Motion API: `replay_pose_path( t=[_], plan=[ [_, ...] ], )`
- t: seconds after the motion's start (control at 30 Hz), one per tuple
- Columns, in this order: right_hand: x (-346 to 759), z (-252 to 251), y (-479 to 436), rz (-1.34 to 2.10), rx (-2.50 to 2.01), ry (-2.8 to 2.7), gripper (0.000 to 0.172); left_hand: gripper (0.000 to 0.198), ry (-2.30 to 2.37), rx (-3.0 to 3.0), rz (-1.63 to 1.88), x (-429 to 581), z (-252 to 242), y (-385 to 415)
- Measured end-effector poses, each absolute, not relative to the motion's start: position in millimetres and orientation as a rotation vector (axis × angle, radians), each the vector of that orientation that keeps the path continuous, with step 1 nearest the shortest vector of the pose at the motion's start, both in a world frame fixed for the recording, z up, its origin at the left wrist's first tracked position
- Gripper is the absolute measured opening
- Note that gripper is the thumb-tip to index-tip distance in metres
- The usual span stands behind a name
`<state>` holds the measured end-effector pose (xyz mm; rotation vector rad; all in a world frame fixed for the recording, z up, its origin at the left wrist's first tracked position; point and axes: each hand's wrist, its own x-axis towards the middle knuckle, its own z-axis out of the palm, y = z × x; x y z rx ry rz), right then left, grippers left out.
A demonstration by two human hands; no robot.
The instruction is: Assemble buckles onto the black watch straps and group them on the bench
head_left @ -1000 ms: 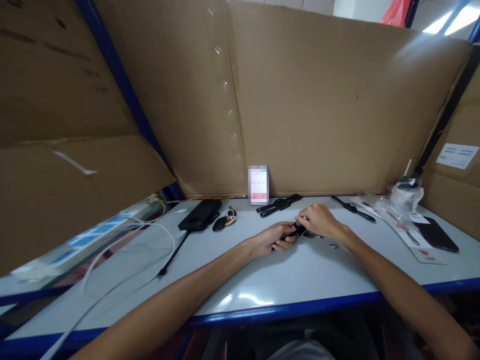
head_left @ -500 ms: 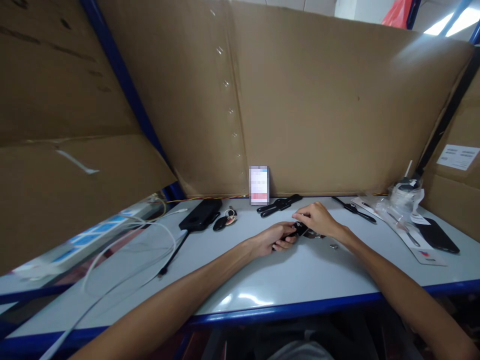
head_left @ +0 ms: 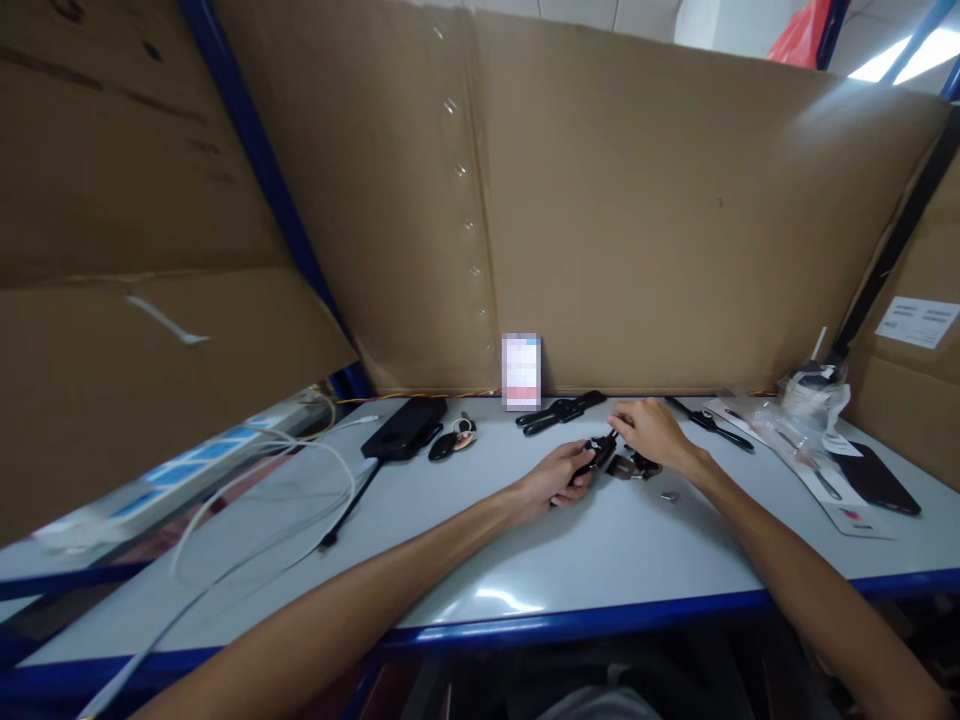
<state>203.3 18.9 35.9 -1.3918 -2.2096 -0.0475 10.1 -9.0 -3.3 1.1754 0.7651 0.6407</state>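
Note:
My left hand (head_left: 559, 477) is wrapped round one end of a black handled tool (head_left: 600, 452), by its shape a spokeshave, held just above the table. At its far end the fingers of my right hand (head_left: 646, 430) are pinched together on a thin part, mostly hidden by the fingertips. Small dark and metallic pieces (head_left: 632, 467) lie under my right hand. A little nearer to me is a small silvery piece (head_left: 669, 496), perhaps a screw.
Behind my hands lie black tools (head_left: 564, 411) and a phone (head_left: 520, 372) leans on the cardboard. Another black tool (head_left: 716, 428), a packaging card (head_left: 851, 520) and a black phone-like slab (head_left: 877, 480) are right. Keys (head_left: 444, 445), a black box (head_left: 405, 428) and white cables (head_left: 225, 570) are left.
My right hand has shifted slightly right, from the tool's middle to its far end. More of the tool and the small pieces beneath now shows. My left hand keeps its hold.

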Motion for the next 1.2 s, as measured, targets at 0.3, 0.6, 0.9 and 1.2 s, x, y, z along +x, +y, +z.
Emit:
replay_pose_path(
  t=[0.3, 0.6, 0.9, 1.2],
  plan=[
    [205.9, 20.2, 35.9, 0.547, -1.267, -2.063, 0.041, 0.034, 0.776, 1.205, 0.914, 15.4, -16.1, -10.7],
    [185.8, 7.4, 30.2, 1.142, -1.26, -1.613, 0.04, 0.039, 0.753, 1.414, 0.897, 14.8, -20.2, -5.2],
    [184.8, 9.0, 29.3, 1.13, -1.281, -1.61, 0.034, 0.043, 0.705, 1.479, 0.914, 15.0, -25.9, -3.1],
    [198.3, 24.2, 26.9, 1.381, -0.993, -1.819, 0.037, 0.049, 0.703, 1.403, 1.042, 15.4, -24.5, -4.3]
  ],
)
